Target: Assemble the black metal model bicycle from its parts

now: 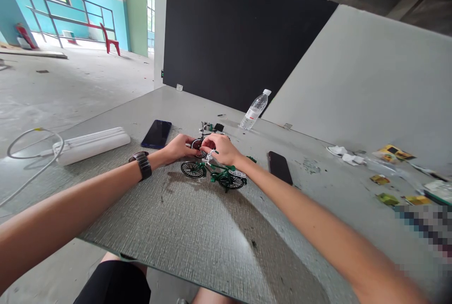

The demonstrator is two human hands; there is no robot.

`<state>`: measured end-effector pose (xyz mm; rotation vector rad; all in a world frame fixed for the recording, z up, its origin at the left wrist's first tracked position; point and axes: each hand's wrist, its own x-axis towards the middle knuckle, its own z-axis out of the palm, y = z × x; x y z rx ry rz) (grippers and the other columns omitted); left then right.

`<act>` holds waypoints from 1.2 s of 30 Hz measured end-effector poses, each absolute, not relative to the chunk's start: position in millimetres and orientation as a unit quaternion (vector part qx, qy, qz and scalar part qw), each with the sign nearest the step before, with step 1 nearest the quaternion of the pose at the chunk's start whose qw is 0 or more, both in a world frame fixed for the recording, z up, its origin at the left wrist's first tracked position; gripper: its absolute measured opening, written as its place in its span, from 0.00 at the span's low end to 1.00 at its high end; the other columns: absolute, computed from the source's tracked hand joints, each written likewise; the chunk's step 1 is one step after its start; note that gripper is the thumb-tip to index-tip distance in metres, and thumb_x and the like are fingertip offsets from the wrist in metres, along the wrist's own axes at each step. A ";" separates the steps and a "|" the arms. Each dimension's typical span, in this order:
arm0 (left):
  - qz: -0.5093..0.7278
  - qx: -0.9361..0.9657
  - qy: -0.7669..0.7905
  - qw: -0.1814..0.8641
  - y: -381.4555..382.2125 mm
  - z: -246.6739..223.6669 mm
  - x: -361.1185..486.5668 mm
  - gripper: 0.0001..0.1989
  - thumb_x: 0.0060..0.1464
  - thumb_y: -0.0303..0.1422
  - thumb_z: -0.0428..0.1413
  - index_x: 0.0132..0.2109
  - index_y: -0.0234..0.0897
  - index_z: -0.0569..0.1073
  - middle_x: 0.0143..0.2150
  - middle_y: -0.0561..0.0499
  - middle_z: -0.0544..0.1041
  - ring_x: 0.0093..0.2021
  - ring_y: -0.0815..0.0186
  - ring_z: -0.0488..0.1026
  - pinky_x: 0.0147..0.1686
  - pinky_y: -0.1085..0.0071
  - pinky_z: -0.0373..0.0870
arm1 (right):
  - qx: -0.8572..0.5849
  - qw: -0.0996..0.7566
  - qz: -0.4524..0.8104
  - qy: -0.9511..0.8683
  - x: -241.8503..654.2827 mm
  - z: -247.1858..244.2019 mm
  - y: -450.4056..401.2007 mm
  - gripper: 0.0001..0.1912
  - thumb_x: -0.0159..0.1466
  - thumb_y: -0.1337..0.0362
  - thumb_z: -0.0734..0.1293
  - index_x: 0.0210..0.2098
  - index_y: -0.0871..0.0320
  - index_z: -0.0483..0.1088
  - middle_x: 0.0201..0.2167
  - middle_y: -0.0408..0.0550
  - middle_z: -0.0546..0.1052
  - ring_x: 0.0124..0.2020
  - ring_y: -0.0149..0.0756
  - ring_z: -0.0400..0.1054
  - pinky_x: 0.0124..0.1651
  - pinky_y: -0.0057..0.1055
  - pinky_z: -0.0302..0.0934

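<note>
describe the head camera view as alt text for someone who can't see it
A person's left hand and right hand are at a wheel of a small model bicycle, just beyond a green model bicycle on a grey table. A dark phone lies to the left; a clear bottle is farther back.

I watch through one head-worn camera. It looks forward and down across the table, with the left hand and the right hand quite near, and the black panel standing farther behind.
</note>
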<state>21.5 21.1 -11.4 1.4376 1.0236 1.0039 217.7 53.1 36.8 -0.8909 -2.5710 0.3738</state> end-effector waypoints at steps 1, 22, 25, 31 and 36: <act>0.420 0.606 0.428 0.522 21.2 -11.6 21.3 0.11 0.44 0.32 0.67 0.37 0.32 0.80 0.29 0.51 0.78 0.28 0.69 0.72 0.29 0.72 0.66 | -0.319 0.195 0.135 -0.918 217.2 37.4 52.9 0.05 0.62 0.64 0.68 0.33 0.60 0.74 0.31 0.48 0.75 0.32 0.34 0.67 0.37 0.32 0.59; 0.426 0.635 0.436 0.476 25.1 -18.8 20.1 0.18 0.44 0.36 0.67 0.43 0.32 0.81 0.34 0.47 0.81 0.32 0.65 0.74 0.33 0.70 0.69 | -0.269 0.105 0.038 -0.957 217.6 47.1 50.5 0.06 0.69 0.65 0.61 0.37 0.59 0.69 0.37 0.51 0.71 0.36 0.37 0.62 0.42 0.36 0.57; 0.433 0.640 0.430 0.467 26.9 -22.0 20.3 0.19 0.44 0.38 0.67 0.44 0.32 0.81 0.35 0.48 0.81 0.33 0.65 0.74 0.34 0.70 0.70 | -0.287 0.132 0.062 -0.947 217.1 46.2 50.3 0.06 0.68 0.65 0.62 0.36 0.59 0.69 0.36 0.51 0.71 0.36 0.37 0.63 0.41 0.35 0.58; 0.446 0.636 0.434 0.456 29.1 -25.6 21.6 0.17 0.45 0.36 0.66 0.42 0.32 0.81 0.35 0.48 0.81 0.33 0.66 0.74 0.34 0.71 0.69 | -0.316 0.167 0.103 -0.928 212.9 44.2 50.7 0.05 0.66 0.65 0.64 0.33 0.58 0.69 0.33 0.49 0.73 0.34 0.36 0.65 0.39 0.34 0.58; 0.451 0.643 0.454 0.422 29.0 -26.0 23.2 0.16 0.46 0.35 0.65 0.42 0.32 0.82 0.33 0.48 0.80 0.33 0.64 0.74 0.32 0.71 0.68 | -0.335 0.173 0.097 -0.921 209.0 43.1 51.2 0.05 0.65 0.67 0.65 0.32 0.58 0.70 0.32 0.48 0.75 0.33 0.35 0.65 0.38 0.33 0.58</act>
